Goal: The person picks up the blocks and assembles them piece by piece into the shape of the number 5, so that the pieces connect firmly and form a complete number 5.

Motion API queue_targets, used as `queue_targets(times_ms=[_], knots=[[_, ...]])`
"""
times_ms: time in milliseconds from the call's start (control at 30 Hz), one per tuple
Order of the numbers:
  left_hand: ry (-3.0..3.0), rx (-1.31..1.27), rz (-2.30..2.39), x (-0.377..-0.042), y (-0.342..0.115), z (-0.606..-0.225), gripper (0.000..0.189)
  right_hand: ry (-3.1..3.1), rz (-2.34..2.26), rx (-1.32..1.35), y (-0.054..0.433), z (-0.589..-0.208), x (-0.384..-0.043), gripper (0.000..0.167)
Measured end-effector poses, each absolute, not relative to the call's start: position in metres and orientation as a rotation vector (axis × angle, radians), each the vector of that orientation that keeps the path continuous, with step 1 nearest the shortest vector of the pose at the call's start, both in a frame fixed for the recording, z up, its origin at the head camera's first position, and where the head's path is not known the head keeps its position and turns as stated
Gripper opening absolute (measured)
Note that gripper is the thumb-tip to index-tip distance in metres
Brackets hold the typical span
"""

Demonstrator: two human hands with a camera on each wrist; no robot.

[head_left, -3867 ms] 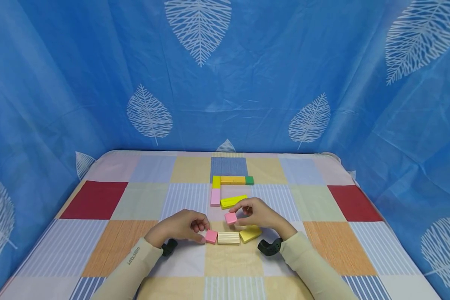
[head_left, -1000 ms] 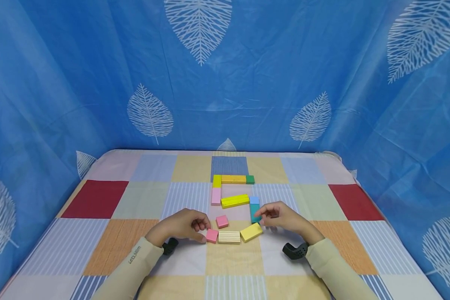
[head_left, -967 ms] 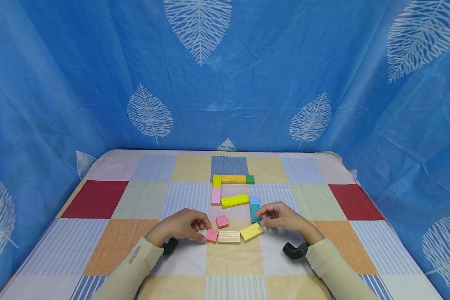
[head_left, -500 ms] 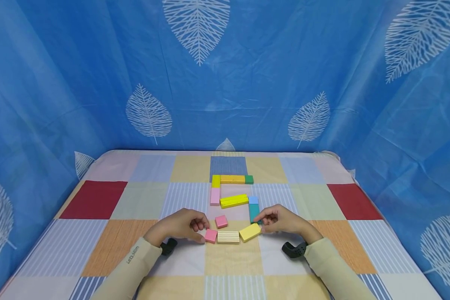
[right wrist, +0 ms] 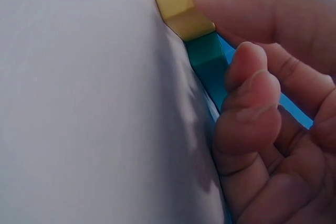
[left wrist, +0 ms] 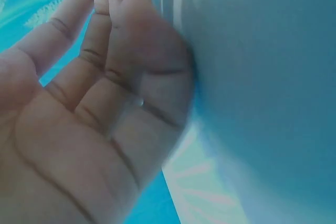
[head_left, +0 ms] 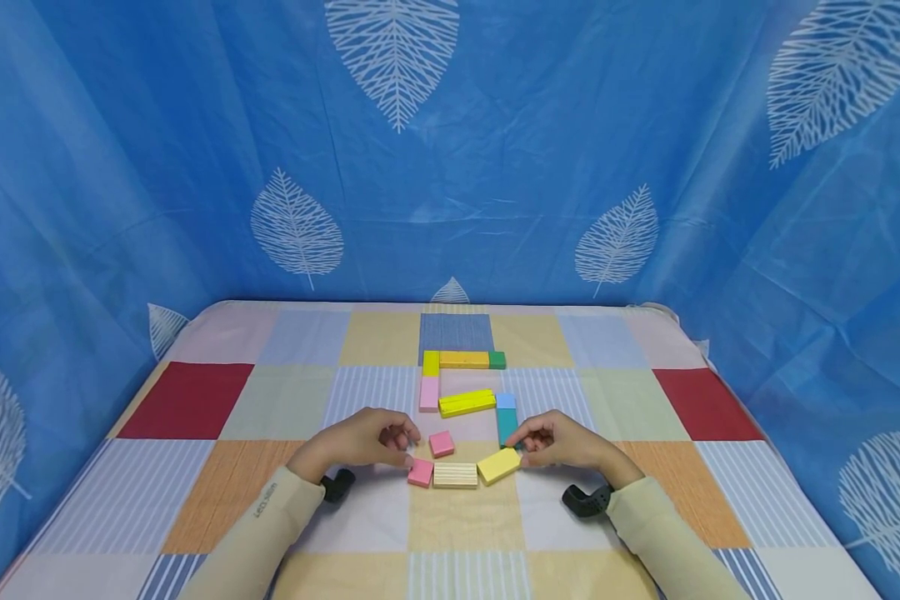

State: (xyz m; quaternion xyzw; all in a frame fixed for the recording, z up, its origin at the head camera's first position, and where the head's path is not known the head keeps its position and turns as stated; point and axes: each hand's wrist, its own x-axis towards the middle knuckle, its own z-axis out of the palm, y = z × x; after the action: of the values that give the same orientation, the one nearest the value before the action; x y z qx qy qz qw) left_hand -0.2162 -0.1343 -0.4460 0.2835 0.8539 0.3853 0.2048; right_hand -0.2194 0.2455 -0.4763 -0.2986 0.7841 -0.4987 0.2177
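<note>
My left hand is at the left end of the front row, its thumb tip at a pink block and its index finger raised away from it. In the left wrist view its fingers look loosely extended, with no block between them. My right hand pinches the right end of a yellow block that lies slanted on the cloth. Its thumb presses that end in the right wrist view, the other fingers curled beside a teal block. A ribbed cream block lies between the pink and yellow ones.
Another pink block lies behind the row. Farther back, two bright yellow sticks, a light blue block, a lilac block, an orange block and a green block form a bent line on the patchwork cloth.
The right hand has set down a pink block behind the row and moved right to the yellow block. Just now the left index finger lifted from the front pink block.
</note>
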Motion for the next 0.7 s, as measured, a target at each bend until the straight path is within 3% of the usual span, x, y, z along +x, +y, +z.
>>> queue_targets(times_ms=[333,700], knots=[[2.467,0.785,1.048,-0.223,-0.112,-0.445,0.031,2.149,-1.395,-0.842,0.246,-0.477,-0.219,0.027],[2.511,0.678,0.953,-0.225,-0.092,-0.447,0.021,2.168,-1.386,-0.855,0.246,-0.478,-0.219,0.026]])
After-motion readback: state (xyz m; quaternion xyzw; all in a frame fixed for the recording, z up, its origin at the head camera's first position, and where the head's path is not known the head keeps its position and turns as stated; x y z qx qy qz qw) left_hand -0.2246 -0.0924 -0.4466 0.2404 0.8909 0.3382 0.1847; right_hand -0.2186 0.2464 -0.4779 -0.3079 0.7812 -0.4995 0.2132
